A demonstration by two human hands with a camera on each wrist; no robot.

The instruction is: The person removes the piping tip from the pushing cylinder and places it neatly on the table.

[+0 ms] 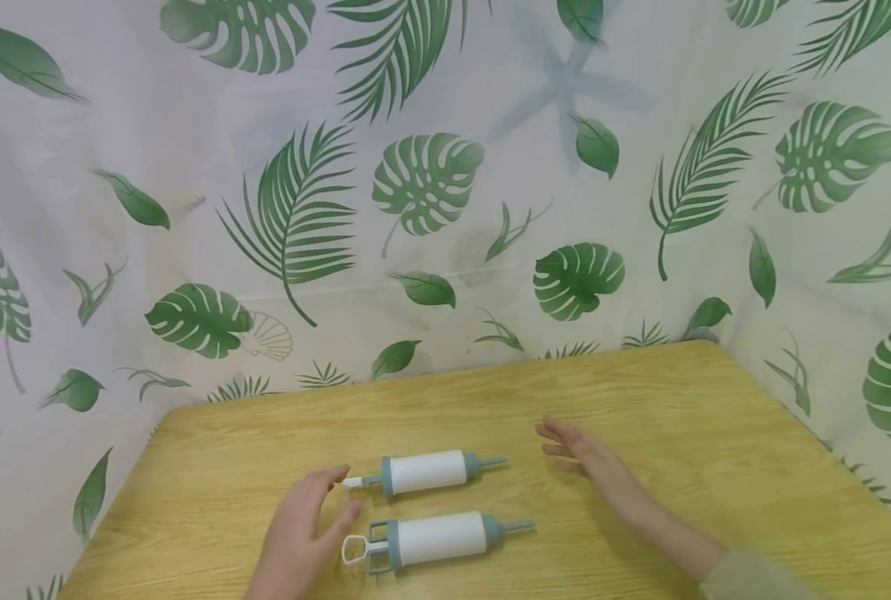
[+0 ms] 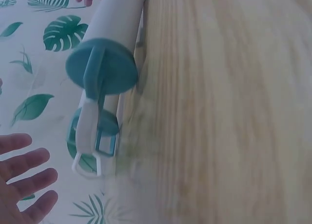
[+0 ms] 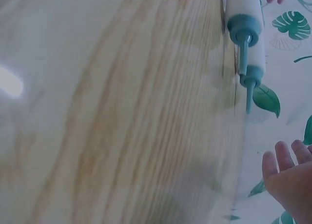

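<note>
Two large plunger syringes with white barrels and teal ends lie side by side on the table. Both the far syringe (image 1: 428,472) and the near syringe (image 1: 442,537) have nozzles pointing right and white ring handles at the left. Beside the handles is my left hand (image 1: 302,533), its thumb and fingers spread apart. In the left wrist view, that hand's fingers (image 2: 29,160) stand clear of the handles. My right hand (image 1: 588,458) hovers right of the nozzles, fingers extended, holding nothing. From the right wrist, its fingers (image 3: 283,155) show below the teal nozzles (image 3: 244,53).
The wood-grain table (image 1: 678,417) extends to the right and behind the syringes. A white wall covering (image 1: 460,333) printed with green leaves rises along the table's back and sides.
</note>
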